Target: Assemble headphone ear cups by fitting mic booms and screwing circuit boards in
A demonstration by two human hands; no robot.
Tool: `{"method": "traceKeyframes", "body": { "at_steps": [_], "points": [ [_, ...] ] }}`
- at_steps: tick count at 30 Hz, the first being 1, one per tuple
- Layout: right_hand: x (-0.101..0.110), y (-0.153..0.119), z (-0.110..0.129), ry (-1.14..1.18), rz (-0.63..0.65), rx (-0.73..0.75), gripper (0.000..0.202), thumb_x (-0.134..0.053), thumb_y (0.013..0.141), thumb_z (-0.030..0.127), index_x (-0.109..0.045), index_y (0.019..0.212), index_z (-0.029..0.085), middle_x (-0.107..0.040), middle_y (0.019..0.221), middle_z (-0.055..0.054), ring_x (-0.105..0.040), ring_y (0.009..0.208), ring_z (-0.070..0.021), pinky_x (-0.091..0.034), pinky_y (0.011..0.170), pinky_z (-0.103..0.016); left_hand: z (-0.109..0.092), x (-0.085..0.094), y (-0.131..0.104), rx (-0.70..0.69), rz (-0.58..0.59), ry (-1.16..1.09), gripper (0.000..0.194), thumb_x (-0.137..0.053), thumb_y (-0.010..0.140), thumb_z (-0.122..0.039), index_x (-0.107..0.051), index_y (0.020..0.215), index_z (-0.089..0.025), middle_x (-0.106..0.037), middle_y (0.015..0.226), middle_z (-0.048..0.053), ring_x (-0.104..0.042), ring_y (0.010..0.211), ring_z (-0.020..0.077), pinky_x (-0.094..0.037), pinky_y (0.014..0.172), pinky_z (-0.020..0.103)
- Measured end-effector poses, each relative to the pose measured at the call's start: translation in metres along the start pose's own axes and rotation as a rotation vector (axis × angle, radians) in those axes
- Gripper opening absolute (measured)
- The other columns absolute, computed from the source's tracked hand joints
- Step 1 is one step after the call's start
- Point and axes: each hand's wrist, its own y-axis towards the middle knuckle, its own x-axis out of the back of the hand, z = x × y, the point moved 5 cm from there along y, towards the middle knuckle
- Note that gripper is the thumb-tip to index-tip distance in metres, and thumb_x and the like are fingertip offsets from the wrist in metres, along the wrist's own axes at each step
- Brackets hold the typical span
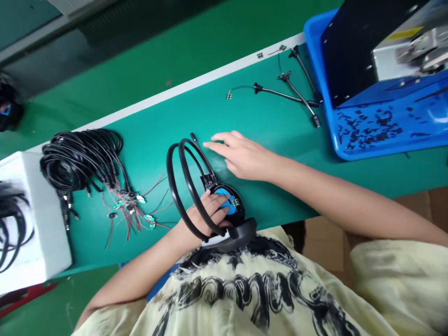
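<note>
My left hand (pixel 210 212) reaches through the two black hoops of a headset (pixel 189 186) and grips one of its ear cups, fingers closed round it. The ear cup's inside faces up, showing a blue part (pixel 224 199) and a small circuit board (pixel 235 202). A black microphone boom (pixel 203 154) sticks out from the cup toward the far side of the table. Just right of the boom tip, my right hand (pixel 238 154) hovers with its fingers apart, holding nothing. The lower ear cup (pixel 241 233) rests near my shirt.
Bundled black cables (pixel 80 158) with bare red and black wires lie at left, beside a white foam box (pixel 42 219). Several microphone booms (pixel 289 95) lie at the back right. A blue tray (pixel 329 116) holds small black pieces and a black machine (pixel 364 46).
</note>
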Motion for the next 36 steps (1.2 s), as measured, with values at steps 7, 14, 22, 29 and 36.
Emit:
{"method": "traceKeyframes", "body": {
  "at_steps": [7, 14, 22, 29, 36],
  "points": [
    [-0.017, 0.036, 0.002, -0.068, 0.019, 0.181, 0.022, -0.052, 0.091, 0.021, -0.071, 0.100, 0.015, -0.043, 0.144, -0.012, -0.033, 0.131, -0.0347, -0.037, 0.099, -0.051, -0.009, 0.001, -0.003, 0.039, 0.003, 0.032, 0.032, -0.059, 0.092, -0.036, -0.060, 0.115, -0.013, -0.057, 0.133, 0.015, -0.053, 0.127, 0.0258, -0.043, 0.111, 0.049],
    [0.023, -0.036, 0.008, -0.418, -0.107, 0.144, 0.036, -0.032, 0.098, 0.011, -0.064, 0.112, 0.007, -0.066, 0.100, -0.010, -0.056, 0.108, -0.0209, -0.034, 0.112, -0.046, -0.005, 0.012, 0.015, 0.160, 0.088, 0.018, 0.032, -0.056, 0.093, -0.034, -0.060, 0.113, -0.010, -0.054, 0.136, 0.020, -0.052, 0.128, 0.0292, -0.046, 0.107, 0.051],
    [0.045, -0.069, -0.002, -0.456, -0.042, 0.010, 0.032, -0.040, 0.095, 0.014, -0.062, 0.120, 0.011, -0.063, 0.096, -0.010, -0.054, 0.088, -0.0207, -0.045, 0.082, -0.036, 0.029, 0.016, 0.034, 0.194, -0.021, 0.149, 0.028, -0.058, 0.092, -0.034, -0.062, 0.107, -0.010, -0.055, 0.135, 0.020, -0.053, 0.127, 0.0304, -0.042, 0.108, 0.053],
    [0.035, -0.092, 0.010, -0.364, -0.016, 0.021, 0.028, -0.048, 0.092, 0.012, -0.061, 0.116, 0.011, -0.061, 0.086, -0.006, -0.054, 0.078, -0.0180, -0.041, 0.072, -0.030, 0.032, 0.018, 0.031, 0.205, 0.034, 0.077, 0.025, -0.052, 0.095, -0.033, -0.064, 0.109, -0.015, -0.057, 0.133, 0.017, -0.052, 0.128, 0.0299, -0.041, 0.108, 0.055],
    [0.017, -0.120, 0.027, -0.234, 0.114, -0.063, 0.047, -0.044, 0.081, -0.002, -0.052, 0.124, 0.014, -0.060, 0.098, -0.006, -0.059, 0.085, -0.0184, -0.041, 0.067, -0.028, 0.017, 0.022, 0.029, 0.191, 0.262, 0.087, 0.048, -0.060, 0.088, -0.045, -0.058, 0.118, -0.008, -0.039, 0.146, 0.028, -0.039, 0.137, 0.0391, -0.045, 0.103, 0.058]
  ]
}}
